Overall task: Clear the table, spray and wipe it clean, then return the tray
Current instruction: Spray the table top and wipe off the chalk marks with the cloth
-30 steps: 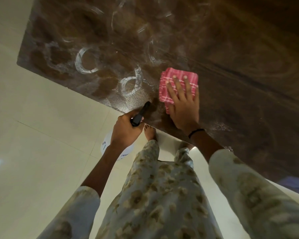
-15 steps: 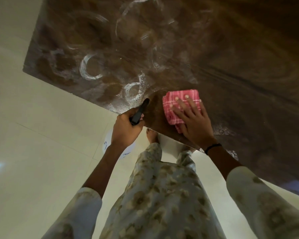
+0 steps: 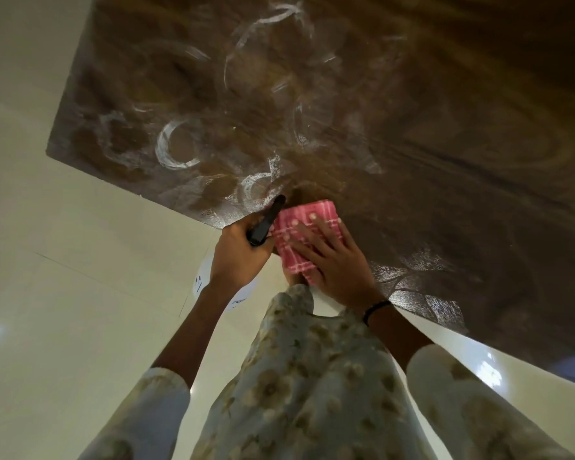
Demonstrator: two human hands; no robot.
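A dark brown wooden table fills the upper part of the head view, marked with white rings and smears of spray at its near left. My right hand lies flat with spread fingers on a folded pink checked cloth at the table's near edge; part of the cloth hangs over the edge. My left hand grips a white spray bottle just off the table edge, its black nozzle pointing over the tabletop beside the cloth. The bottle's body is mostly hidden under my hand.
Pale glossy floor tiles lie left of and below the table. My patterned clothing stands close against the table's near edge. The table's left corner is near the left of view.
My right hand has slid the pink cloth toward me and leftward, from further in on the table to the near edge beside the nozzle. The left hand has kept hold of the spray bottle.
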